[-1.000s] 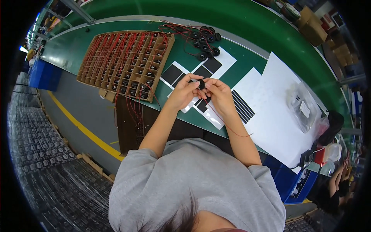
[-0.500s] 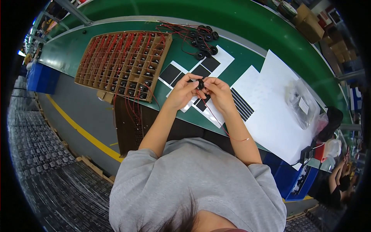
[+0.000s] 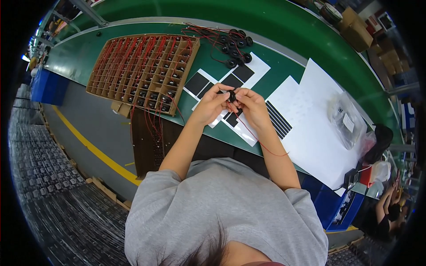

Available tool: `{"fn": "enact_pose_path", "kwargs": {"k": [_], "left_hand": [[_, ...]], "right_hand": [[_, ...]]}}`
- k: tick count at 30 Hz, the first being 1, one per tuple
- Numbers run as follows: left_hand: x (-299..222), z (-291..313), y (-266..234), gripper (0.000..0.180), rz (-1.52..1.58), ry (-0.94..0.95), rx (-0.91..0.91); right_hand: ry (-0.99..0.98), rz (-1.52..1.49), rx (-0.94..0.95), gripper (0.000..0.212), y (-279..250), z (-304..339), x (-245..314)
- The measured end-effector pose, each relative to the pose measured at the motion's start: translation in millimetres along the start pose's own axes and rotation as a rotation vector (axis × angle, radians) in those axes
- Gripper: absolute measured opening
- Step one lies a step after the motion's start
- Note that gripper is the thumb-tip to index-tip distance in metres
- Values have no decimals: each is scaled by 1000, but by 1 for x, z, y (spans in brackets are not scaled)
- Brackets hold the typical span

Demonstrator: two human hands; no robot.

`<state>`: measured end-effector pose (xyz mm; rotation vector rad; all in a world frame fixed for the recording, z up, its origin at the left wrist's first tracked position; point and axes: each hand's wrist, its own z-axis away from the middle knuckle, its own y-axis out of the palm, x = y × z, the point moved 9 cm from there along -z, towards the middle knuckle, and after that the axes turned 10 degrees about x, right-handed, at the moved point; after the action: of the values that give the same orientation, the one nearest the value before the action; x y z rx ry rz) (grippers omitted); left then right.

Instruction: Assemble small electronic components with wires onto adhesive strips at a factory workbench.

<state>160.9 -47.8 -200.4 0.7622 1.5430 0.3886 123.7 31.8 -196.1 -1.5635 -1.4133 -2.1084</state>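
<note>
left hand (image 3: 210, 107) + right hand (image 3: 251, 107) | pinching black part (image 3: 231, 95) | red wire (image 3: 278, 155) dangling

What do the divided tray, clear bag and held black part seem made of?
Divided tray: matte brown cardboard, apparently, by its thin dividers.
Clear bag: probably thin glossy plastic, transparent and creased.
Black part, held by left hand and right hand: perhaps plastic or rubber, by its dark look; finish mostly hidden.

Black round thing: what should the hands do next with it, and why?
Maybe the left hand could hold the black round thing alone while the right hand eases the red wire aside. Both hands pinch the thing now, and the wire trails across the right forearm, where it might catch.
</note>
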Motion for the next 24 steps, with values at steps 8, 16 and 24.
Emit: {"fn": "enact_pose_path", "kwargs": {"k": [8, 16, 24], "left_hand": [[4, 0, 1, 22, 14, -21, 15], [-7, 3, 4, 25, 96, 47, 47], [-49, 31, 32, 33, -192, 9, 15]], "right_hand": [[-14, 58, -39, 6, -4, 2, -1], [-39, 193, -25, 22, 1, 0, 5], [-2, 151, -50, 16, 4, 2, 2]]}}
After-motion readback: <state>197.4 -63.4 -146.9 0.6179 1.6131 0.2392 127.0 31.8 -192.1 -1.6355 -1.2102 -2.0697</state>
